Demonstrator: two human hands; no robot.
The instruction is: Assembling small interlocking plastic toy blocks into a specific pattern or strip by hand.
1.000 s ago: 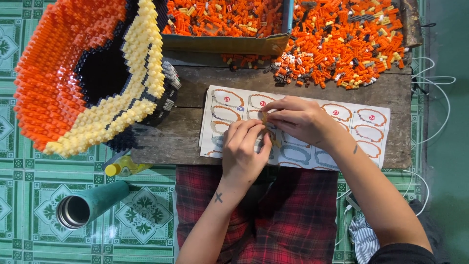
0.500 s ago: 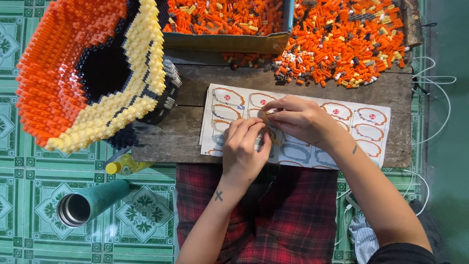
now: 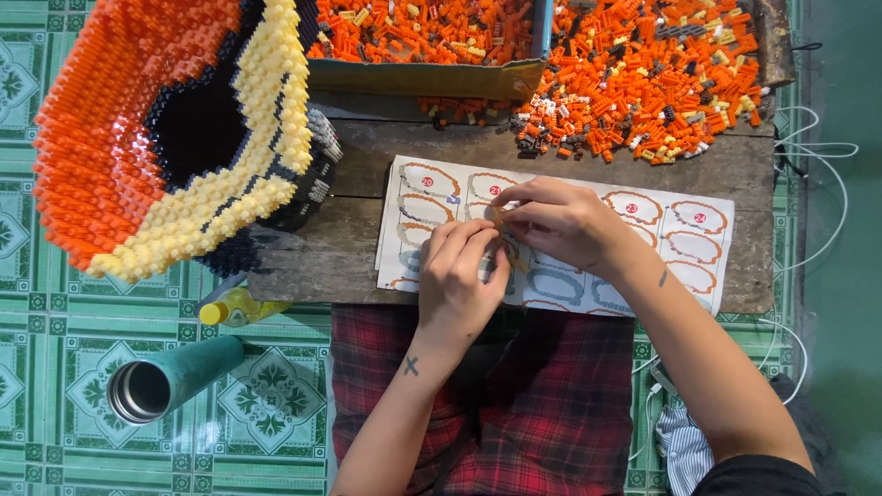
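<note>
Both my hands meet over a white instruction sheet (image 3: 684,234) printed with ring-shaped diagrams, lying on a low wooden board (image 3: 588,161). My left hand (image 3: 464,276) has its fingers curled around a small piece of joined building bricks (image 3: 499,223), yellowish where it shows. My right hand (image 3: 556,220) pinches the same piece from above with thumb and forefinger. The piece is mostly hidden by my fingers.
A big orange, yellow and black brick-built bowl shape (image 3: 165,129) stands at the left. A cardboard tray (image 3: 432,73) of orange bricks and a loose pile of orange bricks (image 3: 643,73) lie at the back. A green flask (image 3: 170,381) and yellow bottle (image 3: 230,310) rest on the tiled floor.
My hands have stayed over the sheet, with only small finger movements on the little brick piece.
</note>
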